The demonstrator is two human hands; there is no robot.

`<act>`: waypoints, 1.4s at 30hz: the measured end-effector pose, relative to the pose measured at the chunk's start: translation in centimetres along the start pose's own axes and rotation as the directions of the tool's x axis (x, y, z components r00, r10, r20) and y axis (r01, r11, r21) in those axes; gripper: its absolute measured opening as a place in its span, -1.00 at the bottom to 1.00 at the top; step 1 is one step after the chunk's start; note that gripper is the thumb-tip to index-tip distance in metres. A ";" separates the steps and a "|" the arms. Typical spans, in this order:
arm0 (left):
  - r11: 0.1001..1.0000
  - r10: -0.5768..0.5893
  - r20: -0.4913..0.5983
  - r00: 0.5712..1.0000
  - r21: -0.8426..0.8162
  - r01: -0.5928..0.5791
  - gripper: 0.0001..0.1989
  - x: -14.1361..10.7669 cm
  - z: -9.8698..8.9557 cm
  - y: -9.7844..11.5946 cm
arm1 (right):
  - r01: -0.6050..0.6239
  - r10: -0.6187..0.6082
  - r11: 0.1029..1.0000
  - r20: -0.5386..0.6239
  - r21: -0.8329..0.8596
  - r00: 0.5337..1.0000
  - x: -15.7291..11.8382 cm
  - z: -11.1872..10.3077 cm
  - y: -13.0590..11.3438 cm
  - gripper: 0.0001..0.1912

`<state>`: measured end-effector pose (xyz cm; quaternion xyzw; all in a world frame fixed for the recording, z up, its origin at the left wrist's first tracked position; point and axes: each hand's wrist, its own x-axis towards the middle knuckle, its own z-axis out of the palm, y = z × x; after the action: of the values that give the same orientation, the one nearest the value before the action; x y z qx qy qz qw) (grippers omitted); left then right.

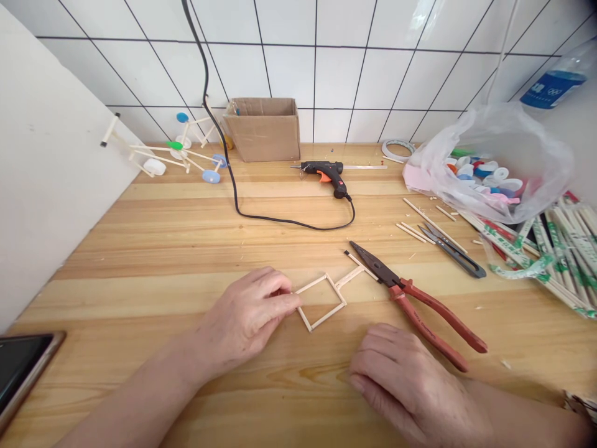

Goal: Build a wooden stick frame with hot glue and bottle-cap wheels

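- Left fingers point(282, 291) curl together, their tips on the left end of the stick frame point(321, 303), which lies flat near the front edge of the table point(140, 261)
- Left hand point(245, 320) sits just beside the frame, its thumb side hiding part of the sticks from view
- Right fingers point(368, 367) lie together on the wood, gripping nothing; right hand point(405, 386) rests near the front edge
- Pliers point(401, 292), red-handled, lie just beside the right hand, their nose touching the frame's stick arm
- Snips point(450, 252) and loose sticks point(431, 224) lie right of the pliers
- Chopsticks point(555, 249) and a bag of bottle caps point(485, 168) fill the right side
- Glue gun point(324, 177) lies toward the back edge, its cable point(233, 174) trailing left
- Box point(263, 127) stands against the back edge; stick cart point(163, 155) stands in the back left corner
- Phone point(21, 373) sits at the front left corner
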<state>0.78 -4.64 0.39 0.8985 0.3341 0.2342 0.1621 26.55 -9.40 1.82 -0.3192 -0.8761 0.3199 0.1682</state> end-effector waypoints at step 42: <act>0.992 0.109 0.197 0.974 -0.088 -0.094 -0.73 0.1 0.0 7.1 | 0.037 -0.036 0.999 -0.098 0.009 0.995 0.0 0.4 -0.5 -0.66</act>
<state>4.60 -9.68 3.59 0.9264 0.2601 0.1631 0.2181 26.11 -9.91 1.84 -0.3176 -0.8706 0.3056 0.2186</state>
